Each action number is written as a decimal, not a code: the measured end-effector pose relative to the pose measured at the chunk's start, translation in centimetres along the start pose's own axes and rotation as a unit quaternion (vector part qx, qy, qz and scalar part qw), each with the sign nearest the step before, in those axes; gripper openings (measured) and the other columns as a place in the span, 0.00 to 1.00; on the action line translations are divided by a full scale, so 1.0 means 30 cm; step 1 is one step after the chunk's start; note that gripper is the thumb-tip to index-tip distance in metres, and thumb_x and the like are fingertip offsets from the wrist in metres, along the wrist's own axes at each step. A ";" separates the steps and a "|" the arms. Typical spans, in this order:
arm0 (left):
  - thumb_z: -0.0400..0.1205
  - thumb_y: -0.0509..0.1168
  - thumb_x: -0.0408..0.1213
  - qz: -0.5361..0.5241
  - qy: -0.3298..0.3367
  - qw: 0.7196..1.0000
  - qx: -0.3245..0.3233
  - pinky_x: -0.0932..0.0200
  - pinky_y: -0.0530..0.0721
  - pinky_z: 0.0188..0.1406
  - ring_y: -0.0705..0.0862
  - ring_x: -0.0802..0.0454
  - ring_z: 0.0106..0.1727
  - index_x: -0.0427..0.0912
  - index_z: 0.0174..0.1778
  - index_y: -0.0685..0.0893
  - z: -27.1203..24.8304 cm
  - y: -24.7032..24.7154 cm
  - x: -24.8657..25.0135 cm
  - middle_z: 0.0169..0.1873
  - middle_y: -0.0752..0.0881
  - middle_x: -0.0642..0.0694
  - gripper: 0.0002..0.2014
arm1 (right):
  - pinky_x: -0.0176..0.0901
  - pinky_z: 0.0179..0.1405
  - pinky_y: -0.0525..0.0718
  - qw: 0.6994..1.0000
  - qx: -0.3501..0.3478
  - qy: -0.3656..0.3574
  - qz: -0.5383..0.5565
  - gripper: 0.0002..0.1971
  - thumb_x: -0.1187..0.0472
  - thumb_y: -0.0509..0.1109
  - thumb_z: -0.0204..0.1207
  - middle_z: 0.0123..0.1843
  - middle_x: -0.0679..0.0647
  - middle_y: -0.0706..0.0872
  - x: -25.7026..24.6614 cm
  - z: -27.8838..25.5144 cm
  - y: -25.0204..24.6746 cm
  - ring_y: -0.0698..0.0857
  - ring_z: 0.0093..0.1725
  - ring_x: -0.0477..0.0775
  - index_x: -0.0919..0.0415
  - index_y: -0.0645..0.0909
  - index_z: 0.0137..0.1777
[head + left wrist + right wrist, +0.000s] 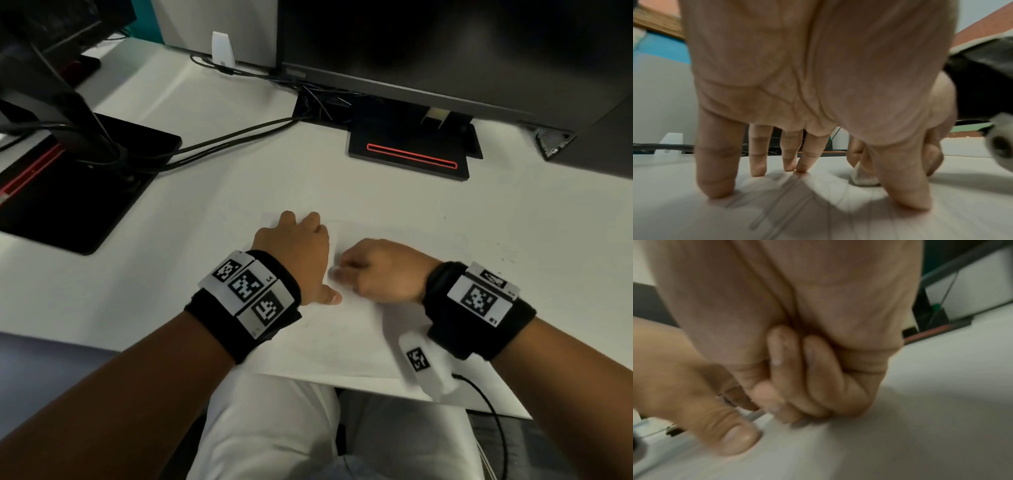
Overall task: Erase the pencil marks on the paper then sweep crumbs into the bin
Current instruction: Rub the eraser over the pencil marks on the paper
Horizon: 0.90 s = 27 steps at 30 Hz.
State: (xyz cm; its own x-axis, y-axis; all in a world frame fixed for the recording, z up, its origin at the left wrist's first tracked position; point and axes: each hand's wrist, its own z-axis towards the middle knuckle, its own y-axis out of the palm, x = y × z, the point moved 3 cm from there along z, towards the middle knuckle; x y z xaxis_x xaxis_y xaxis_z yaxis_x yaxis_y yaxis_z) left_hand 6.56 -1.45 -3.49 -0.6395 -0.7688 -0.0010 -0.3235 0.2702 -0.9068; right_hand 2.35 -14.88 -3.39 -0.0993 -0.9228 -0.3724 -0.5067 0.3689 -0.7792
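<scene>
A white sheet of paper lies on the white desk, reaching the front edge. My left hand presses down on it with straight, spread fingers and thumb. Faint pencil lines run under that palm in the left wrist view. Just right of the left thumb, my right hand is curled and pinches a small white eraser whose end touches the paper. In the right wrist view the curled fingers hide most of the eraser, and the left thumb lies close beside them. That view is blurred.
A black monitor stand with a red strip is straight ahead under a big monitor. A second black stand and cables are on the left. Small dark specks dot the desk right of the paper. No bin is in view.
</scene>
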 end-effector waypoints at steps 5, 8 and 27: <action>0.70 0.68 0.73 0.003 -0.002 1.000 -0.014 0.50 0.70 0.39 0.67 0.44 0.73 0.44 0.78 0.67 0.001 -0.005 0.001 0.77 0.65 0.52 0.48 | 0.41 0.32 0.72 0.994 0.084 0.063 0.004 0.19 0.48 0.60 0.84 0.38 0.53 0.85 0.063 0.021 -0.079 0.82 0.41 0.55 0.59 0.81 0.36; 0.71 0.68 0.73 0.002 0.002 1.000 -0.005 0.51 0.67 0.36 0.68 0.45 0.71 0.44 0.76 0.69 -0.001 -0.004 0.001 0.75 0.67 0.53 0.46 | 0.43 0.35 0.74 1.000 0.007 0.012 -0.007 0.20 0.47 0.61 0.84 0.33 0.49 0.81 0.017 0.018 -0.013 0.78 0.34 0.50 0.56 0.78 0.34; 0.71 0.68 0.72 0.001 0.003 1.000 -0.006 0.50 0.69 0.38 0.67 0.45 0.72 0.44 0.75 0.68 -0.002 -0.002 0.001 0.76 0.66 0.52 0.45 | 0.45 0.37 0.76 0.998 0.054 0.027 0.003 0.20 0.49 0.61 0.85 0.36 0.54 0.84 0.023 0.052 -0.066 0.79 0.36 0.52 0.62 0.81 0.37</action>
State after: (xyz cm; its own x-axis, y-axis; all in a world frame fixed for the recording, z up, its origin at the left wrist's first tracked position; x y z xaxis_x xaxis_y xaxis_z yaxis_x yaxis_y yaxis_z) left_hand 6.52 -1.47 -3.41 -0.6439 -0.7651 0.0003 -0.3308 0.2781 -0.9018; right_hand 4.62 -16.05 -2.90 -0.1488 -0.9240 -0.3523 -0.4101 0.3818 -0.8283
